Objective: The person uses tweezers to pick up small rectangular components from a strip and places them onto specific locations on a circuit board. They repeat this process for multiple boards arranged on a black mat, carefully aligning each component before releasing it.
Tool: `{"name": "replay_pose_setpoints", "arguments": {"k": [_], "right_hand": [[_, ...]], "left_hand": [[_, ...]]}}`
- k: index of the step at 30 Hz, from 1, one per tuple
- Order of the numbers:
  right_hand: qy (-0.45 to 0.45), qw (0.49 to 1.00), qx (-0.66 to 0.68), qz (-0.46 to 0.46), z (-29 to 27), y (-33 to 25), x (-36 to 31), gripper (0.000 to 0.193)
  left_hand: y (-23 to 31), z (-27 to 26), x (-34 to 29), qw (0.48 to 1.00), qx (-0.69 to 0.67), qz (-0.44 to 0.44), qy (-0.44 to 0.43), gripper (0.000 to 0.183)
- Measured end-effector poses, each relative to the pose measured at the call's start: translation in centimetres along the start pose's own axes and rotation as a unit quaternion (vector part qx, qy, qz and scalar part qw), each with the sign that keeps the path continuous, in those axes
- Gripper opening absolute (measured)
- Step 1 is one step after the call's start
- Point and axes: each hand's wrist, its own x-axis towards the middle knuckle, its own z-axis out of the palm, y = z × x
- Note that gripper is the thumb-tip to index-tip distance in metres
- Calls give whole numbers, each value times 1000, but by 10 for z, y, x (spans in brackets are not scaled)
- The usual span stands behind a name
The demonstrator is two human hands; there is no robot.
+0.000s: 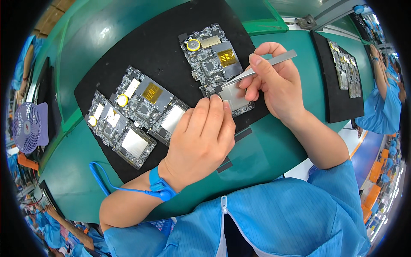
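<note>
My right hand (pixel 276 79) grips a pair of metal tweezers (pixel 261 68), their tips down at the lower left part of a circuit board (pixel 209 64). That board carries a round yellow-rimmed coin cell, an amber tape patch and a silver metal shield. My left hand (pixel 203 126) has its fingers bent together at the board's lower edge, next to the tweezer tips; what its fingertips hold, if anything, is hidden. A blue wrist strap (pixel 160 186) with a coiled cord circles my left wrist. Two more boards lie to the left, a middle one (pixel 147 100) and an outer one (pixel 120 128).
The boards rest on a black mat (pixel 115 60) over a green table (pixel 77 171). Another black mat (pixel 323 64) with boards (pixel 344 68) lies at the right. A purple fan (pixel 28 127) stands at the left. Other people in blue work at both sides.
</note>
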Motion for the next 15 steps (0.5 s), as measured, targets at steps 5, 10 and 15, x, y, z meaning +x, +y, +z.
{"name": "replay_pose_setpoints", "arguments": {"k": [5,10,15], "right_hand": [[7,1000,-9,1,2,-2,-1,22],[3,994,-69,-81,6,2,-9,24],[-14,971,-59,-232,7,10,-16,21]], "left_hand": [[-2,-2,2,998,-53,-29,-17,43],[-5,-12,10,996,-73,-26,-51,41],[-3,-11,6,998,-36,-5,-60,43]]}}
